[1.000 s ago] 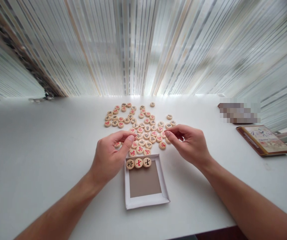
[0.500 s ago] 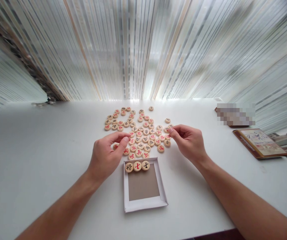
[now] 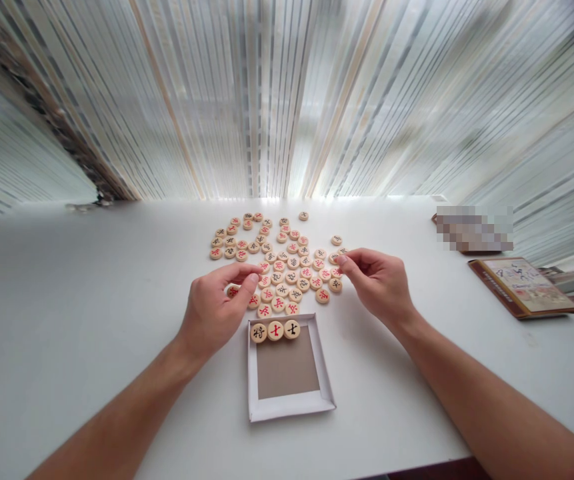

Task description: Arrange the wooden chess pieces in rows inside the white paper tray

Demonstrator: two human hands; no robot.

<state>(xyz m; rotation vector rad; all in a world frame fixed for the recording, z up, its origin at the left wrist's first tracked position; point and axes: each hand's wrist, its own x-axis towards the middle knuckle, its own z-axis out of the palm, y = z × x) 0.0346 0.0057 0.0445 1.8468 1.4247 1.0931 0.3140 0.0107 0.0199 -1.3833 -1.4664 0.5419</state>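
Note:
My left hand (image 3: 217,303) hovers at the near left of a spread of round wooden xiangqi pieces (image 3: 291,277), marked in red or black characters. Its thumb and index finger are slightly apart, with no piece visible between them. At the right side of the spread is my right hand (image 3: 379,283), fingers curled and thumb and index tips a little apart over pieces they partly cover. Between my forearms lies a shallow white box tray (image 3: 291,405) with a brown bottom. Three larger pieces stand in a row along its far edge: a black one (image 3: 259,333), a red one (image 3: 275,331) and another black one (image 3: 292,329).
A flat illustrated box (image 3: 529,287) lies at the right of the white table (image 3: 117,287). Behind it is another item (image 3: 474,230), blurred out. Striped curtains (image 3: 267,100) hang along the table's far edge.
The camera view has shifted very slightly. Both hands, the pieces and the tray stay in the same places.

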